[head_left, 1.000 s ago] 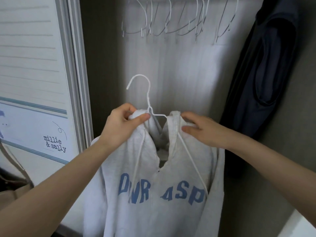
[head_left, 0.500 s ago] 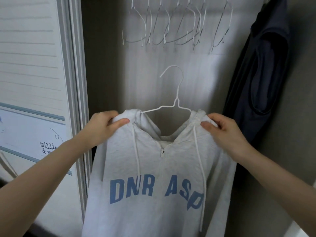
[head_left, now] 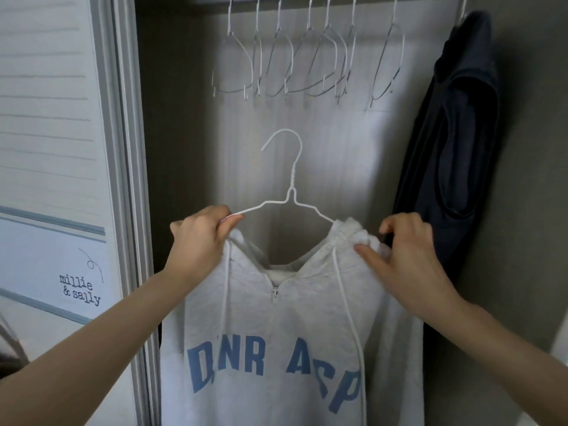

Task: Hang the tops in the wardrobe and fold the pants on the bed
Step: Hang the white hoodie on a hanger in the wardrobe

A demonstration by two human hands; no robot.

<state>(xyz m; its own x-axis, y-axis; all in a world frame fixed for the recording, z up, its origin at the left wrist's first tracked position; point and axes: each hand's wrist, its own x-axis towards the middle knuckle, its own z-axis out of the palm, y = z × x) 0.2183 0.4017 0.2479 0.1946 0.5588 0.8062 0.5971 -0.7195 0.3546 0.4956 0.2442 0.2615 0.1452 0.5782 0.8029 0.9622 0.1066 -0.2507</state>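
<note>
Pale grey zip hoodie with blue block lettering (head_left: pixel 276 333) held up in front of the open wardrobe, below the row of empty wire hangers (head_left: pixel 307 63). My left hand (head_left: pixel 199 241) pinches collar and thin white wire hanger (head_left: pixel 293 192) together; my right hand (head_left: pixel 402 250) grips bunched fabric at the other shoulder. Left hanger arm looks bare. I'd seat that shoulder fully, then lift by the hook, clear of the dark navy garment (head_left: pixel 455 133) hanging right.
</note>
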